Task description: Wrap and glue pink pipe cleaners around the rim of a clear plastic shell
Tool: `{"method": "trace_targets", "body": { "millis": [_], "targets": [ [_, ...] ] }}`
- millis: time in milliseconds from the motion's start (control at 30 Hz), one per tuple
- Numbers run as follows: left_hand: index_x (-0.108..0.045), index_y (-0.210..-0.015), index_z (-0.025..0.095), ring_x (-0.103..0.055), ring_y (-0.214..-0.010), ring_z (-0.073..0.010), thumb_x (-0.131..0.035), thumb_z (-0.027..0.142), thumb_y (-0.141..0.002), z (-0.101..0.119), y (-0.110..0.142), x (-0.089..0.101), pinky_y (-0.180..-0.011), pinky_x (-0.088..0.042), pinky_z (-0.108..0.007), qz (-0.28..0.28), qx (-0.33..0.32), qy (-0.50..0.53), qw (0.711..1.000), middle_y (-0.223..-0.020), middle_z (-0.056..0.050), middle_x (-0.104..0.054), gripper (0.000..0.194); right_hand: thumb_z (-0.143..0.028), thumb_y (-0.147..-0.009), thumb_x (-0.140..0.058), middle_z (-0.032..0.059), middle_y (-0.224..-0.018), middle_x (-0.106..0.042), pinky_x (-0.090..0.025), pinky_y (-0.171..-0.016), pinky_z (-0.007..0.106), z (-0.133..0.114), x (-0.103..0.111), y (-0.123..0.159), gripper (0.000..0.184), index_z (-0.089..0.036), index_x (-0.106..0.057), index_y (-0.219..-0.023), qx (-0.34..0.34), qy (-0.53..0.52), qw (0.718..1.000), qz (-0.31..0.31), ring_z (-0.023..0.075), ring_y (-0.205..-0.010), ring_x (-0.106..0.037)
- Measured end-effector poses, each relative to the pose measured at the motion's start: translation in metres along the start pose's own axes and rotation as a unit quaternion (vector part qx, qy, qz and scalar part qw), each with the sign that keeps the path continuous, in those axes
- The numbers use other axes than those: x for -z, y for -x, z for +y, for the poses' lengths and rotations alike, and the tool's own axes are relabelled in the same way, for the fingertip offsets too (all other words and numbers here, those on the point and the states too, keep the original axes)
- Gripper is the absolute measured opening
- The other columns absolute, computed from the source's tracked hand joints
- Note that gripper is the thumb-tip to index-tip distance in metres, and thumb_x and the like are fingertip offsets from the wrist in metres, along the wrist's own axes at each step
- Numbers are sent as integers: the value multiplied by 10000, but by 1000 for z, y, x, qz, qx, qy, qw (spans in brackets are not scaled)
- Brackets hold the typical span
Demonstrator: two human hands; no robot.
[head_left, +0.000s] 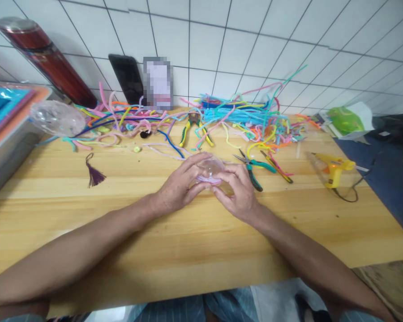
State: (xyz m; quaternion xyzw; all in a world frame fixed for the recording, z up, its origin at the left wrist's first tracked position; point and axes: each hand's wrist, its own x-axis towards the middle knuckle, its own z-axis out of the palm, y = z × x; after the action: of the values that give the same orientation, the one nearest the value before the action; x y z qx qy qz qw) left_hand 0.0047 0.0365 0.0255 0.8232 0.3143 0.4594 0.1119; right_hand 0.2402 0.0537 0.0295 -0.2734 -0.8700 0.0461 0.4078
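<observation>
Between both hands is a clear, rounded plastic piece (pixel 212 166) with a lilac band along its lower edge. My left hand (pixel 182 181) grips its left side, the thumb below and the fingers over the top. From the right, my right hand (pixel 237 190) closes on the same piece with thumb and fingers. The fingers cover part of it, so its full shape is hidden. Just beyond my right hand lie teal-handled needle-nose pliers (pixel 255 167), their jaws apart. Yellow-and-green-handled pliers (pixel 195 127) rest farther back, among the pipe cleaners.
Colourful pipe cleaners (pixel 235 117) pile along the tiled wall. A yellow glue gun (pixel 337 170) with a cord lies at right, a yellow cutter (pixel 277 167) nearer. A purple tassel (pixel 94 172), clear plastic roll (pixel 58 117), red thermos (pixel 47 60), dark phone (pixel 127 78) and bin (pixel 6 147) are left.
</observation>
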Motion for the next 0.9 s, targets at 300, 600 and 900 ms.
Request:
{"method": "trace_targets", "body": {
  "millis": [300, 600, 900],
  "targets": [
    [-620, -1192, 219, -604, -1484, -281, -703, 231, -1050, 2, 0, -1, -1181, -551, -516, -4, 18, 11, 1000, -1504, -199, -646, 164, -184, -943, -746, 81, -1112, -683, -588, -917, 512, -3, 1, -1, 296, -289, -668, -1208, -5, 8, 1000, 0, 303, -1075, -687],
    [-611, -1198, 209, -612, -1471, -270, -726, 216, -1032, 2, 1, -4, -1199, -538, -505, 14, 14, 15, 1000, -1490, -207, -654, 201, -190, -943, -759, 83, -1120, -679, -572, -922, 498, -1, -2, 1, 320, -288, -675, -1235, -10, 3, 1000, 10, 302, -1076, -672],
    [-643, -1183, 218, -615, -1474, -270, -705, 237, -1049, 4, 0, -2, -1193, -547, -507, 8, 22, 20, 1000, -1501, -192, -655, 149, -153, -916, -765, 77, -1120, -688, -566, -921, 484, -2, -1, 1, 327, -291, -688, -1202, -19, -13, 1000, 11, 301, -1088, -671]
  ]
}}
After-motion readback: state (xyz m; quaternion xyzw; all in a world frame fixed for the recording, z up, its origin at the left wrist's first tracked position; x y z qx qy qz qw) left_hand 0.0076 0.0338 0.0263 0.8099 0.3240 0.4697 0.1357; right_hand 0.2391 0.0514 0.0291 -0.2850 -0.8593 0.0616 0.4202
